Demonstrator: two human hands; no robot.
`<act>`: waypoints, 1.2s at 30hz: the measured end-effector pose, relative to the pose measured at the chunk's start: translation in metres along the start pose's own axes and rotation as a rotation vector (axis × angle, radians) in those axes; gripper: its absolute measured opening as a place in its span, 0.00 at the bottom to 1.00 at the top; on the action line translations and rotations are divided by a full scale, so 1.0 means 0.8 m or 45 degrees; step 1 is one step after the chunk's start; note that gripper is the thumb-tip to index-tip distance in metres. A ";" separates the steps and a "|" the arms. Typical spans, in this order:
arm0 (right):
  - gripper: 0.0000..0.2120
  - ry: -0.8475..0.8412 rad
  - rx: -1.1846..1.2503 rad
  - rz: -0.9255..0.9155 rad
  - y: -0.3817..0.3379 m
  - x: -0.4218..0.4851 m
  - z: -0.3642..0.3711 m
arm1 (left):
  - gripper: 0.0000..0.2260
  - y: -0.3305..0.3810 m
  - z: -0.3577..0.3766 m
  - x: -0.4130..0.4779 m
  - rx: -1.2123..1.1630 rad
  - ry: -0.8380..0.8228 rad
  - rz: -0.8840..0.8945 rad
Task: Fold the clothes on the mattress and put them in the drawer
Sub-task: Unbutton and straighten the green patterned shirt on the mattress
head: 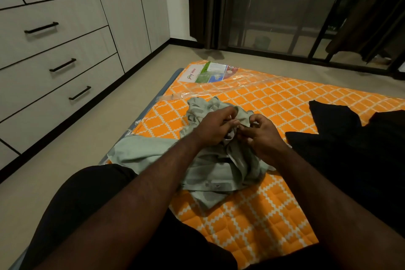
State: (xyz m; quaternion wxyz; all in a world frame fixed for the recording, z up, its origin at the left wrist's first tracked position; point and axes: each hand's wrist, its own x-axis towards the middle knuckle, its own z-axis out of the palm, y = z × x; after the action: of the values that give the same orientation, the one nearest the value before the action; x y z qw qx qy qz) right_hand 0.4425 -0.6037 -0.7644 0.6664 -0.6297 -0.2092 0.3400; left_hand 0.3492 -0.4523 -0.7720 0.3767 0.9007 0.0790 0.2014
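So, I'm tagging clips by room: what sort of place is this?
Probably a bedroom: an orange diamond-patterned mattress on the floor, pale wardrobe drawers with black handles, and dark curtains.

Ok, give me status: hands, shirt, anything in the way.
Both busy: left hand and right hand pinch the green shirt. Shirt crumpled, unfolded, on the mattress. Black garment waiting to its right. The drawers are closed.

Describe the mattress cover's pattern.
Orange with a white diamond lattice on the mattress, seen in the head view.

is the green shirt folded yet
No, crumpled: the green shirt lies bunched on the mattress, left hand and right hand pinching it.
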 end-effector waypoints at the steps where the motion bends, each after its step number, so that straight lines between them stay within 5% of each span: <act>1: 0.10 0.022 -0.107 -0.035 -0.001 -0.002 -0.001 | 0.08 0.000 0.000 0.000 0.152 -0.010 0.063; 4: 0.14 0.050 -0.367 -0.154 -0.005 -0.004 -0.003 | 0.14 -0.003 -0.008 0.002 0.508 0.006 0.163; 10: 0.10 0.121 -0.245 -0.165 -0.010 -0.004 -0.001 | 0.19 0.002 -0.022 0.000 0.785 0.261 0.219; 14: 0.07 0.296 -0.097 -0.157 -0.001 0.007 -0.003 | 0.09 0.013 -0.025 0.000 0.667 0.398 0.322; 18: 0.14 0.225 -0.199 -0.119 0.001 0.016 -0.012 | 0.17 0.008 -0.034 0.001 0.674 0.069 0.118; 21: 0.24 0.112 -0.861 -0.067 0.004 0.011 -0.014 | 0.14 -0.011 -0.026 0.002 0.760 -0.389 -0.151; 24: 0.24 0.139 -1.178 -0.129 0.013 0.009 -0.004 | 0.44 -0.029 -0.018 -0.002 0.688 -0.605 -0.258; 32: 0.19 -0.005 -1.461 -0.050 0.025 0.005 0.006 | 0.53 -0.030 -0.009 -0.006 0.579 -0.364 -0.378; 36: 0.12 -0.011 -1.498 0.003 0.037 0.004 0.009 | 0.30 -0.020 -0.012 -0.008 0.620 0.024 -0.226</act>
State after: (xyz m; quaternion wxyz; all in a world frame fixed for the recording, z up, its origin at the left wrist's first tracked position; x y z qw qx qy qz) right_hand 0.4339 -0.5968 -0.7928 0.2039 -0.8925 -0.3648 0.1699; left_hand 0.3394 -0.4367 -0.7795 0.1642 0.9525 0.2073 0.1511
